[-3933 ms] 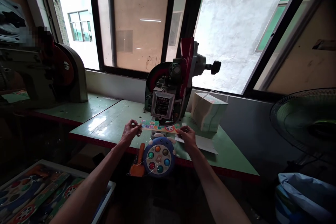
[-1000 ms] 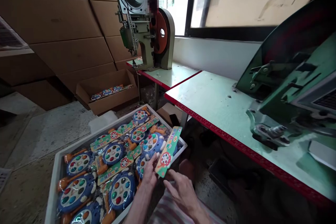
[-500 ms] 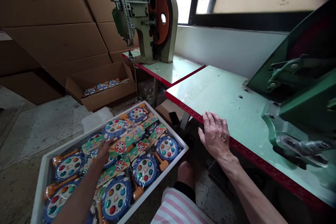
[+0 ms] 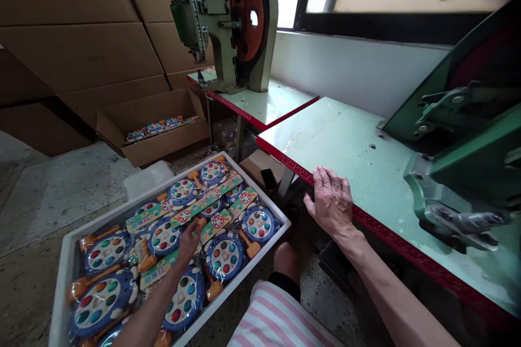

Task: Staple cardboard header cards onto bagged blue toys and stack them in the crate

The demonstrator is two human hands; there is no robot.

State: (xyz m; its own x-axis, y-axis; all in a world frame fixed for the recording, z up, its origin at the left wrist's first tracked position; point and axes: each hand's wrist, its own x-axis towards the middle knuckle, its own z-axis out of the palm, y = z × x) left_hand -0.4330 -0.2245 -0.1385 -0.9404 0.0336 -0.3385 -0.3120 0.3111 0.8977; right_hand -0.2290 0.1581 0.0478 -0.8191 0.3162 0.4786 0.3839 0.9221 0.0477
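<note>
The left hand (image 4: 189, 234) reaches down into the white tray (image 4: 65, 260) on the floor, over the packed toys (image 4: 163, 236), blue round game boards with coloured buttons and orange mallets sealed in clear bags under printed header cards; its fingers are blurred and seen from behind, so I cannot tell whether they grip a pack or only touch one, though they lie on the packs near the tray's middle. The near end of the tray is cut off by the bottom edge and the forearm hides several packs. The right hand (image 4: 331, 201) lies flat and spread on the red edge of the green table (image 4: 345, 146), holding nothing. The green machine (image 4: 459, 173) on the right is cut off by the frame, and the top of the second machine (image 4: 228, 21) on the far table is cropped and partly pixelated. A cardboard box (image 4: 154, 130) with more toys sits beyond the tray; a striped trouser leg (image 4: 277, 320) shows at the bottom. Compared with half a second ago, the left hand has moved from the tray's middle-left toward the near right, while the right hand has stayed on the table edge
</note>
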